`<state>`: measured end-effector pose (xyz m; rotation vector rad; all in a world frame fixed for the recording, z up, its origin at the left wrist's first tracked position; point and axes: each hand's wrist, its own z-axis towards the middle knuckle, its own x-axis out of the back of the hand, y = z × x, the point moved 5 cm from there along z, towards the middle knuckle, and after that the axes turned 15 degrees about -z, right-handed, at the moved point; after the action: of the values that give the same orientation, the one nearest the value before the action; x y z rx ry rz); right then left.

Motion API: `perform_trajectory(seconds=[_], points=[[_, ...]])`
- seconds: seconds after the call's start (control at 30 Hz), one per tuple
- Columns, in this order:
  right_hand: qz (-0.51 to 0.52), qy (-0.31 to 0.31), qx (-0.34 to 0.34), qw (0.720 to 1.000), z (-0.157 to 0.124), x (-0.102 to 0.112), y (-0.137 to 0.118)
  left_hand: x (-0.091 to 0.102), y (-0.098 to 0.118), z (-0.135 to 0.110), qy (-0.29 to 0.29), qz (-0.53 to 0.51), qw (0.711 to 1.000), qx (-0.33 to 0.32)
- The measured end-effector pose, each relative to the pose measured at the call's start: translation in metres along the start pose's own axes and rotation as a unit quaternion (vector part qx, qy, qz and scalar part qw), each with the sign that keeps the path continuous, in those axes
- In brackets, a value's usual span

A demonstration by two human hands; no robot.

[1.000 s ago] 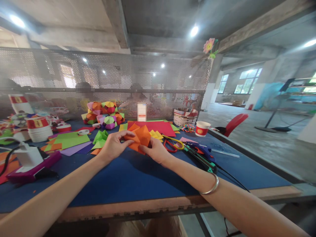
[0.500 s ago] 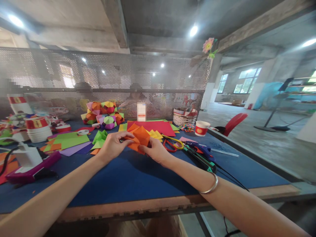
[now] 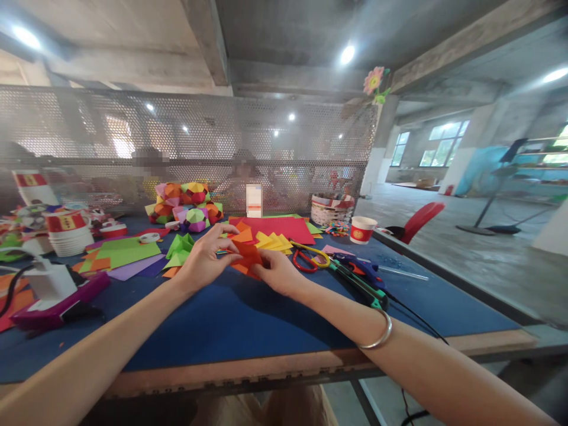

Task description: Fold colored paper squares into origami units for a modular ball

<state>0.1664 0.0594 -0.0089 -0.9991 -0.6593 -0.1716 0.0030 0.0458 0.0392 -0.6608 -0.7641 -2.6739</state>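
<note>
Above the blue table (image 3: 199, 337), a folded orange paper piece (image 3: 247, 254) is held between both hands. My left hand (image 3: 208, 255) pinches its left side between thumb and fingers. Gripping the lower right edge is my right hand (image 3: 279, 272), its fingertips partly hidden by the paper. Folded green paper (image 3: 180, 248) lies just left of my left hand. Behind my right hand are folded yellow pieces (image 3: 275, 241) and a red sheet (image 3: 284, 228). Scissors (image 3: 306, 260) with red and yellow handles lie to the right.
A green utility knife (image 3: 357, 281) and a blue glue gun (image 3: 361, 269) lie at right, near a paper cup (image 3: 362, 229). Colourful paper balls (image 3: 186, 207) and a woven basket (image 3: 332, 210) stand before the mesh screen (image 3: 199, 130). A purple power strip (image 3: 62, 302) sits left.
The orange paper has been turned and now shows a narrower, darker face. My right hand has shifted slightly left, and my left hand's fingers have risen a little.
</note>
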Motion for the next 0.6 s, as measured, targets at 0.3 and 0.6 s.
perform_trajectory(seconds=[0.3, 0.6], points=[[-0.003, -0.030, -0.017, 0.999, 0.000, -0.003, 0.008, -0.011, 0.005, -0.006, -0.035, -0.042, 0.998, 0.016], [-0.091, 0.048, -0.044, 0.994, 0.001, 0.006, 0.005, -0.014, 0.004, -0.005, -0.059, -0.006, 0.997, 0.050]])
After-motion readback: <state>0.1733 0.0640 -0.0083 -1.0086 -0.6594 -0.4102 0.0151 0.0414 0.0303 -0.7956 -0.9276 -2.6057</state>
